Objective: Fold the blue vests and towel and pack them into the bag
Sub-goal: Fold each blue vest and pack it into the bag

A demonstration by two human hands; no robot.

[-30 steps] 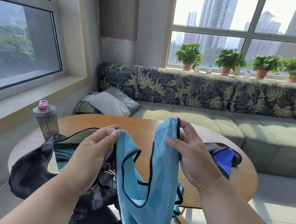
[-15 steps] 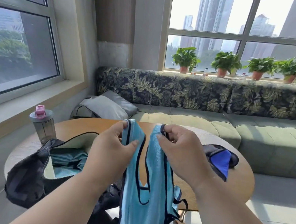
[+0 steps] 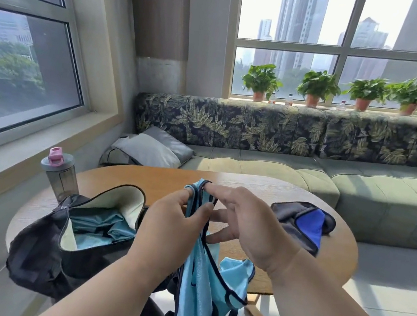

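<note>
Fingers of the left hand (image 3: 168, 222) pinch the top straps of the light blue vest (image 3: 205, 287), thumb pressed against the cloth. Fingers of the right hand (image 3: 248, 228) pinch the same straps from the other side, lower fingers spread loosely. Hanging off the table (image 3: 160, 180) edge, the vest drops toward six o'clock. At nine o'clock of the hands gapes the open black bag (image 3: 52, 251), blue cloth inside; at three o'clock lies the towel (image 3: 303, 223). A bottle (image 3: 60, 173) stands at ten o'clock.

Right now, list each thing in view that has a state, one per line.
light blue vest: held up by its straps, hanging below the table edge
left hand: pinching the vest's straps
right hand: fingers at the straps
black bag: open on the table, blue fabric inside
towel: lying crumpled on the table
bottle: upright, lid closed
</note>
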